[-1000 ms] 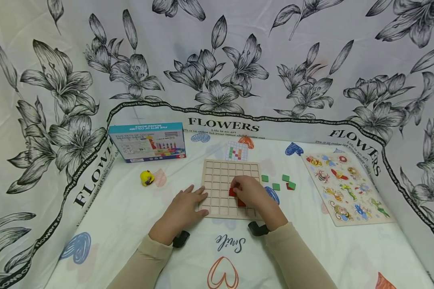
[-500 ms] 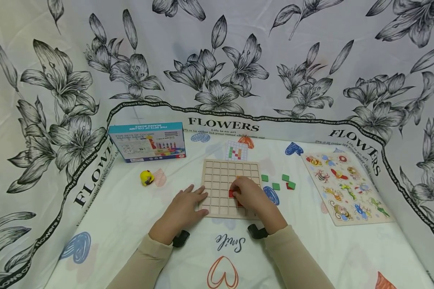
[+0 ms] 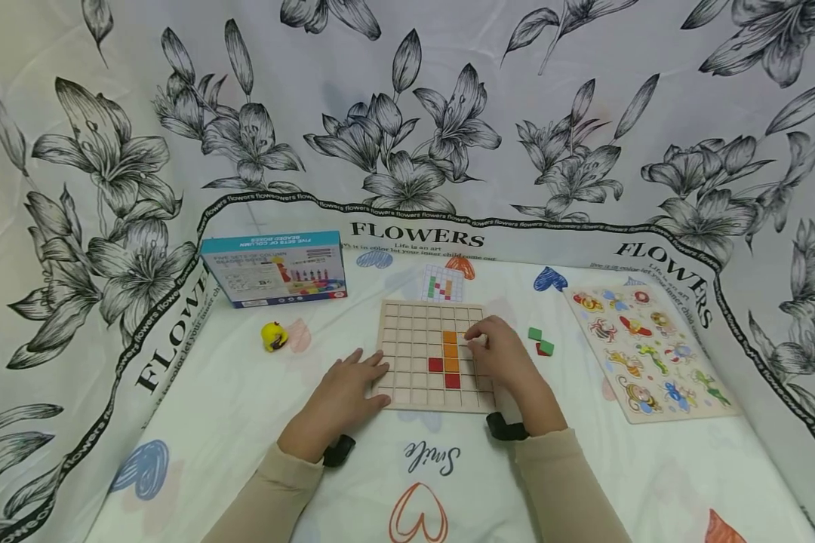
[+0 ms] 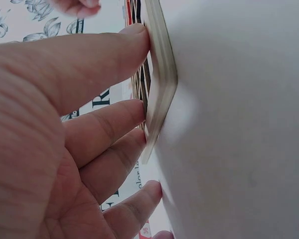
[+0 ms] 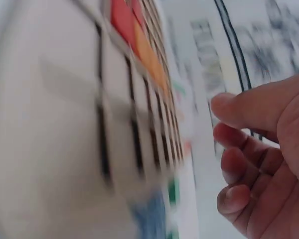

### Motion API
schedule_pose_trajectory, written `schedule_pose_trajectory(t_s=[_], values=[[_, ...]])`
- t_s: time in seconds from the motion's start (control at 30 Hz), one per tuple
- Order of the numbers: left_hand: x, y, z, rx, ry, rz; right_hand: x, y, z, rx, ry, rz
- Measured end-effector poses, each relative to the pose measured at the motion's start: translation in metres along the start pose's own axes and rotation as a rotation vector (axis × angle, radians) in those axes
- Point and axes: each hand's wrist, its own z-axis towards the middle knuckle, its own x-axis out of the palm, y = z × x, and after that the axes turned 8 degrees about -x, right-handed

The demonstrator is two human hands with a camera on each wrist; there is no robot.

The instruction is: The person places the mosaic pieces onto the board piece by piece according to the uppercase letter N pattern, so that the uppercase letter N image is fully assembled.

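A wooden grid board lies on the cloth, bearing three orange tiles in a column. One red tile sits at the column's near end, another red tile to its left. My left hand rests with spread fingers at the board's left edge; in the left wrist view, thumb and fingertips touch its rim. Over the board's right side hovers my right hand, its fingers loosely bent and holding nothing in the right wrist view. Green tiles show beyond the board there.
Two green tiles and a partly covered red one lie right of the board. A printed grid card is behind it. An insect puzzle board lies far right; a toy box and yellow figure are left.
My right hand has left the red tile, which stays in the grid, and moved right across the board. It uncovers the orange column and hides the nearer green tiles. The left hand stays put.
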Motion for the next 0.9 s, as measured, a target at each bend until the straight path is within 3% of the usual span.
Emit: schedule_pose_trajectory(t_s=[0.13, 0.27, 0.37, 0.63, 0.9], values=[[0.0, 0.0, 0.0, -0.005, 0.0, 0.005, -0.025, -0.035, -0.007, 0.115, -0.047, -0.012], [0.0, -0.001, -0.001, -0.013, 0.003, -0.003, -0.042, -0.066, -0.017, 0.228, -0.041, 0.001], [0.0, -0.001, -0.001, -0.009, -0.001, -0.008, -0.05, -0.081, -0.026, 0.269, -0.027, 0.012], [-0.002, -0.002, -0.002, -0.01, 0.004, -0.011, -0.058, -0.098, -0.035, 0.287, -0.036, 0.009], [-0.003, -0.003, -0.004, -0.011, 0.0, -0.014, -0.058, -0.1, -0.035, 0.305, -0.043, -0.016]])
